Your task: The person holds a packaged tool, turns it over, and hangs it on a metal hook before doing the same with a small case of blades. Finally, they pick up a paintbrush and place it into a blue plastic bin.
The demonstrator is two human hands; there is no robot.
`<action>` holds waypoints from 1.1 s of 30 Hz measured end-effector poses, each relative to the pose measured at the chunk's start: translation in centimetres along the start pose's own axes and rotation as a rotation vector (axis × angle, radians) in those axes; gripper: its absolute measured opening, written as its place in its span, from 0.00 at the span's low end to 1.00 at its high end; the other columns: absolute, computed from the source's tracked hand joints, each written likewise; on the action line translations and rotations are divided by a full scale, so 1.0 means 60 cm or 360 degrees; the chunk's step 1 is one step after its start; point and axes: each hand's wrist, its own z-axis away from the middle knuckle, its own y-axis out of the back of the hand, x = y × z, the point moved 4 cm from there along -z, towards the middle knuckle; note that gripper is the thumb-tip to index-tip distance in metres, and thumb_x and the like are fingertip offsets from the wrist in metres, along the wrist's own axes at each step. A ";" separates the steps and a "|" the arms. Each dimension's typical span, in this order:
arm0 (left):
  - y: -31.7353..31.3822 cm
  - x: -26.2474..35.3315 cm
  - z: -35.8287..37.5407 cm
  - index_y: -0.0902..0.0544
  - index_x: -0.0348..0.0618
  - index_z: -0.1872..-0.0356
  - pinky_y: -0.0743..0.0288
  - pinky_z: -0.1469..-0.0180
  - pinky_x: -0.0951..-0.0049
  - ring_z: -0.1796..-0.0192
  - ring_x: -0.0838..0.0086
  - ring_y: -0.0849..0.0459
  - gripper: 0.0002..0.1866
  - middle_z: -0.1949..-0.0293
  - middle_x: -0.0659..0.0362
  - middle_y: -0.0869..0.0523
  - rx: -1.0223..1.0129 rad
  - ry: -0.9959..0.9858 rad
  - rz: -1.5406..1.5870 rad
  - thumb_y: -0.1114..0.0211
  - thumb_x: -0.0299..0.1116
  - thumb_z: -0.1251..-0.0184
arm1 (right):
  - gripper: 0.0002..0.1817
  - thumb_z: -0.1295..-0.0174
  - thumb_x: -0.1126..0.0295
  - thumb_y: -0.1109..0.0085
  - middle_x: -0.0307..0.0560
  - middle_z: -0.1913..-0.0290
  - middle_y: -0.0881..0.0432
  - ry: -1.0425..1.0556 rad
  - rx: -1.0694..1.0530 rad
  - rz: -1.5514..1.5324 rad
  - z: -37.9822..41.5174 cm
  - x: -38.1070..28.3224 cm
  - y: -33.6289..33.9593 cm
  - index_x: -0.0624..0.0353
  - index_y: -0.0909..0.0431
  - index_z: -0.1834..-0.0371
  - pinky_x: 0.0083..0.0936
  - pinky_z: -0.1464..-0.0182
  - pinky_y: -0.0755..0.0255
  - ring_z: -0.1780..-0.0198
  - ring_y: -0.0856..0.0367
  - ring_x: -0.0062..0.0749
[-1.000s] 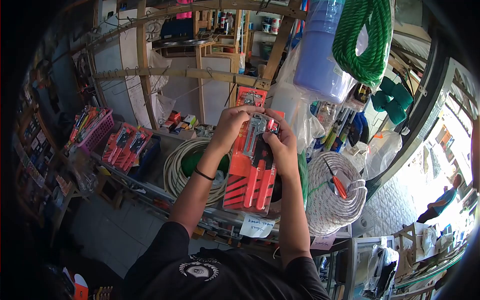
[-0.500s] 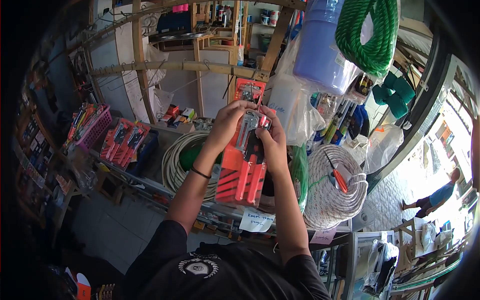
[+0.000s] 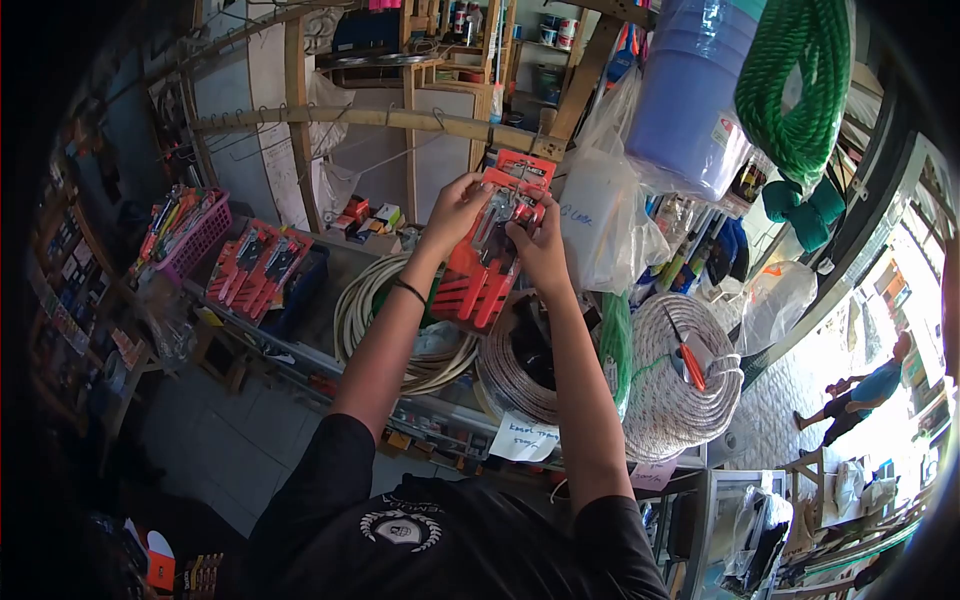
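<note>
Left of the white rope coil [image 3: 655,420], above the counter [image 3: 344,274], the red tool pack [image 3: 468,290] is held up: the left hand's [image 3: 455,215] grip pinches its top, the right hand's [image 3: 542,250] its right edge. Far left of the coil, a pink basket [image 3: 207,240] holds assorted tools; just beside it, a blue tray [image 3: 308,290] carries at least 2 red packs [image 3: 262,270]. Above the coil hangs a wrapped blue bucket [image 3: 690,100]. Left of it, the left forearm partly hides a cable coil [image 3: 355,325].
</note>
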 end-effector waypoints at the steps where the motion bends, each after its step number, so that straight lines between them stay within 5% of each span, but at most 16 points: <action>1: 0.009 -0.012 -0.007 0.17 0.35 0.43 0.24 0.51 0.77 0.56 0.82 0.19 0.15 0.57 0.62 0.13 -0.0032 0.0029 -0.0118 0.36 0.35 0.19 | 0.32 0.34 0.86 0.39 0.47 0.44 0.20 0.0030 0.0022 0.0059 -0.009 0.015 0.002 0.60 0.38 0.28 0.26 0.41 0.23 0.45 0.19 0.27; 9: 0.010 -0.063 -0.059 0.16 0.38 0.49 0.28 0.58 0.79 0.61 0.85 0.23 0.12 0.64 0.67 0.18 0.0154 -0.0122 -0.0090 0.35 0.37 0.19 | 0.31 0.38 0.80 0.34 0.51 0.47 0.18 0.0095 0.0141 0.0523 -0.067 0.082 0.018 0.57 0.33 0.31 0.31 0.42 0.24 0.45 0.17 0.36; 13: 0.010 -0.103 -0.089 0.16 0.36 0.48 0.25 0.55 0.76 0.60 0.82 0.21 0.13 0.62 0.65 0.15 0.0131 -0.0132 0.0000 0.34 0.37 0.19 | 0.31 0.41 0.79 0.32 0.58 0.46 0.18 0.0080 0.0207 0.0692 -0.090 0.112 0.037 0.58 0.31 0.33 0.37 0.40 0.24 0.47 0.16 0.47; 14: 0.008 -0.115 -0.094 0.16 0.35 0.48 0.24 0.54 0.75 0.59 0.81 0.20 0.14 0.62 0.63 0.14 0.0153 -0.0144 0.0041 0.34 0.37 0.19 | 0.32 0.42 0.78 0.31 0.63 0.43 0.19 0.0152 0.0263 0.0777 -0.095 0.119 0.042 0.56 0.30 0.32 0.42 0.36 0.26 0.41 0.20 0.57; 17: -0.002 -0.118 -0.102 0.16 0.34 0.49 0.24 0.55 0.73 0.59 0.79 0.19 0.15 0.63 0.61 0.13 0.0245 -0.0213 -0.0063 0.34 0.39 0.20 | 0.34 0.42 0.78 0.31 0.67 0.40 0.23 0.0168 0.0335 0.1035 -0.096 0.105 0.041 0.53 0.31 0.30 0.46 0.33 0.28 0.36 0.26 0.64; 20: -0.006 -0.132 -0.117 0.16 0.35 0.50 0.25 0.56 0.73 0.59 0.78 0.19 0.17 0.64 0.60 0.14 0.0286 -0.0282 -0.0150 0.34 0.42 0.20 | 0.34 0.40 0.80 0.32 0.63 0.39 0.22 0.0211 0.0356 0.1218 -0.102 0.089 0.037 0.52 0.30 0.28 0.44 0.33 0.28 0.37 0.23 0.57; 24: -0.009 -0.137 -0.121 0.17 0.35 0.50 0.24 0.54 0.72 0.59 0.77 0.18 0.20 0.64 0.59 0.14 0.0337 -0.0359 -0.0093 0.34 0.47 0.20 | 0.37 0.42 0.84 0.36 0.67 0.39 0.29 0.0209 0.0215 0.1156 -0.114 0.088 0.034 0.50 0.32 0.27 0.45 0.32 0.28 0.37 0.27 0.65; 27: -0.011 -0.144 -0.126 0.19 0.37 0.44 0.25 0.50 0.76 0.55 0.82 0.21 0.14 0.58 0.64 0.16 0.0246 -0.0316 0.0027 0.36 0.36 0.18 | 0.38 0.42 0.86 0.37 0.66 0.39 0.31 0.0228 0.0201 0.1196 -0.123 0.089 0.036 0.50 0.32 0.27 0.45 0.33 0.28 0.39 0.26 0.64; 30: -0.016 -0.155 -0.133 0.19 0.36 0.47 0.24 0.52 0.71 0.57 0.75 0.18 0.22 0.61 0.58 0.14 0.0285 -0.0406 0.0121 0.34 0.48 0.20 | 0.38 0.41 0.86 0.37 0.66 0.40 0.31 0.0193 0.0210 0.1242 -0.121 0.083 0.033 0.49 0.32 0.26 0.46 0.34 0.27 0.40 0.24 0.65; 33: -0.017 -0.168 -0.138 0.20 0.37 0.46 0.25 0.49 0.71 0.55 0.75 0.19 0.21 0.58 0.58 0.15 0.0286 -0.0414 0.0083 0.35 0.48 0.19 | 0.38 0.41 0.87 0.38 0.65 0.40 0.31 0.0302 0.0217 0.1349 -0.124 0.080 0.029 0.50 0.31 0.27 0.47 0.36 0.26 0.40 0.24 0.65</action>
